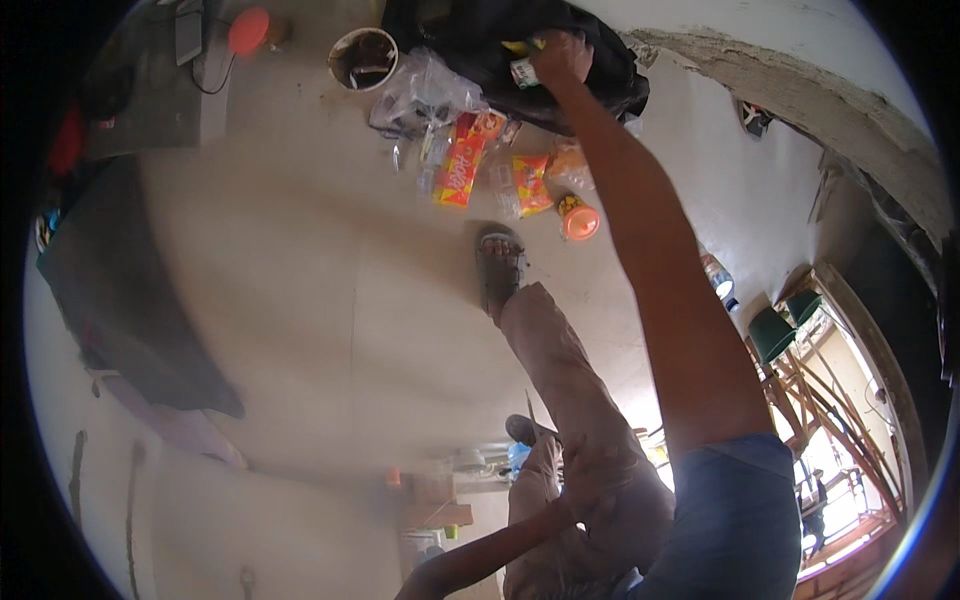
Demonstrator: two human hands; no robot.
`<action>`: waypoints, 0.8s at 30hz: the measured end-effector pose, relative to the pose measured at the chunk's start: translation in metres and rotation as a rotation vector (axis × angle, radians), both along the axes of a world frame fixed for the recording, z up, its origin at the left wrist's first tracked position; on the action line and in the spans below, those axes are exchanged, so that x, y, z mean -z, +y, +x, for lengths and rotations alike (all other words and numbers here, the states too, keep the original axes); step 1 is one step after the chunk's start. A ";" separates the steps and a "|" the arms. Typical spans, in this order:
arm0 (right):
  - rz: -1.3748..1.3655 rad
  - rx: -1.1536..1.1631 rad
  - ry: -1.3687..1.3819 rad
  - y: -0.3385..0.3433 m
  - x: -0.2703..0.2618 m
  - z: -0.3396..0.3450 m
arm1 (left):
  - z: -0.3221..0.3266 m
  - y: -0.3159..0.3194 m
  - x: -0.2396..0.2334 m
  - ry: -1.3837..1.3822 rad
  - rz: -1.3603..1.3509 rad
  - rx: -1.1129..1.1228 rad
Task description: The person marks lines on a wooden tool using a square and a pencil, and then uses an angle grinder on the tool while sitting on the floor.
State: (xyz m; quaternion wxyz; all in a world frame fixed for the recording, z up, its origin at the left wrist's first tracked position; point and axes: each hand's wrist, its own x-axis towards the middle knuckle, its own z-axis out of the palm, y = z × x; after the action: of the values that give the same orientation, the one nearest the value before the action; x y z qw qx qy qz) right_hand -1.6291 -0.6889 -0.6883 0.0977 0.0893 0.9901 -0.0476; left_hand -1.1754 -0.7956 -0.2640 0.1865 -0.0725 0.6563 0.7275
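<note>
My right hand (564, 58) reaches out over a black plastic bag (457, 26) on the floor. A small white-and-green container (524, 73) sits in its grip, and a yellow-and-green piece (519, 49) pokes out by the fingers. My left hand (600, 469) rests on my trouser leg near the knee; its fingers are blurred. Below the bag lie a clear plastic bag (431, 90), a red-and-yellow packet (460, 171), a second such packet (532, 184) and a jar with an orange lid (580, 223).
A white bucket (363, 60) with dark contents stands left of the clear bag. My sandalled foot (500, 262) is below the packets. Right of my arm are a bottle (718, 276) and green buckets (771, 334) by a bright doorway. Dark cloth (142, 300) hangs at left.
</note>
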 end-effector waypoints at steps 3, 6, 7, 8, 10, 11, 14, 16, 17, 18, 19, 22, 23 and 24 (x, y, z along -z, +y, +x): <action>-0.101 -0.084 -0.033 0.033 -0.028 -0.003 | 0.001 0.002 -0.008 -0.017 0.003 0.002; -0.260 -0.115 -0.109 0.057 -0.060 -0.006 | 0.007 0.004 -0.015 -0.039 0.004 -0.015; -0.328 -0.116 -0.113 0.063 -0.070 -0.005 | 0.010 0.003 -0.017 -0.045 0.000 0.001; -0.330 -0.145 -0.088 0.068 -0.078 0.000 | 0.012 0.002 -0.020 -0.047 -0.005 0.008; -0.319 -0.173 -0.034 0.074 -0.090 0.012 | 0.014 0.001 -0.027 -0.061 -0.018 0.044; -0.338 -0.174 -0.131 0.078 -0.097 0.024 | 0.014 -0.001 -0.032 -0.062 -0.026 0.059; -0.261 -0.402 -0.484 0.077 -0.124 0.065 | 0.009 -0.006 -0.046 -0.024 -0.062 0.112; -0.503 -0.228 -0.449 0.063 -0.157 0.123 | 0.009 -0.009 -0.055 -0.034 -0.089 0.178; -0.554 -0.089 -0.456 0.050 -0.175 0.148 | 0.012 -0.010 -0.058 -0.023 -0.095 0.199; -0.649 0.049 -0.535 0.041 -0.196 0.173 | 0.018 -0.011 -0.062 -0.032 -0.158 0.255; -0.834 0.084 -0.454 0.026 -0.220 0.199 | 0.027 -0.011 -0.066 -0.030 -0.215 0.302; -1.191 0.379 -0.446 -0.007 -0.301 0.265 | 0.065 -0.012 -0.072 0.022 -0.408 0.361; -1.195 0.440 -0.496 -0.015 -0.327 0.282 | 0.076 -0.014 -0.069 0.096 -0.483 0.370; -1.181 0.450 -0.488 -0.023 -0.356 0.303 | 0.086 -0.018 -0.067 0.076 -0.429 0.340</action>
State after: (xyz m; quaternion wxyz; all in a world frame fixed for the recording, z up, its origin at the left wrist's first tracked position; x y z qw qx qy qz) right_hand -1.3259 -0.7114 -0.3320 0.3386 0.2333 0.7047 -0.5782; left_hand -1.0892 -0.8132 -0.1972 0.2617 0.0282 0.8046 0.5323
